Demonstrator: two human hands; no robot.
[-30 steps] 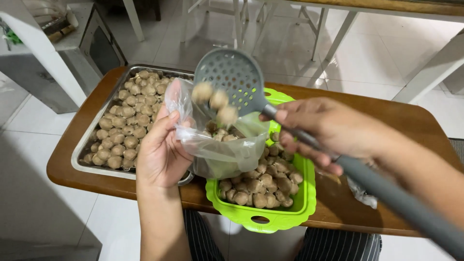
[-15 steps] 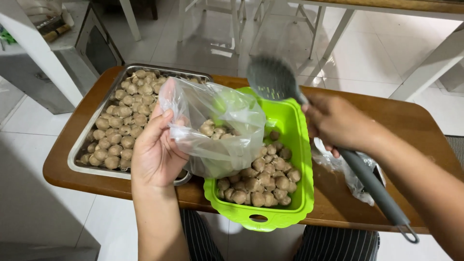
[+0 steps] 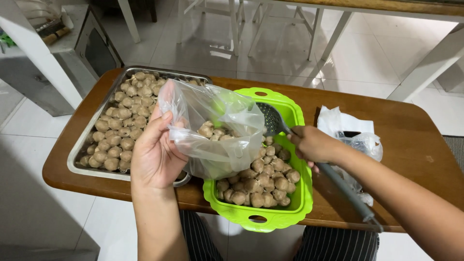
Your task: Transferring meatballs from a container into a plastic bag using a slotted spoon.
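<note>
Clear plastic bag (image 3: 212,130) part-filled with meatballs, grey slotted spoon (image 3: 273,120) in green basket (image 3: 270,220)

Left hand (image 3: 155,154) holds the plastic bag (image 3: 212,128) up over the gap between tray and basket; some meatballs sit in the bag. Metal tray (image 3: 77,157) of meatballs lies left of and behind that hand, on the worktop (image 3: 415,145). Basket (image 3: 270,220) of meatballs sits just right of it, touching the tray's corner. Right hand (image 3: 314,145) is over the basket's right rim, gripping the slotted spoon (image 3: 271,120); spoon head sits behind the hand, inside the basket, handle runs toward the person. Pile of spare bags (image 3: 345,125) lies right of the right hand.
</note>
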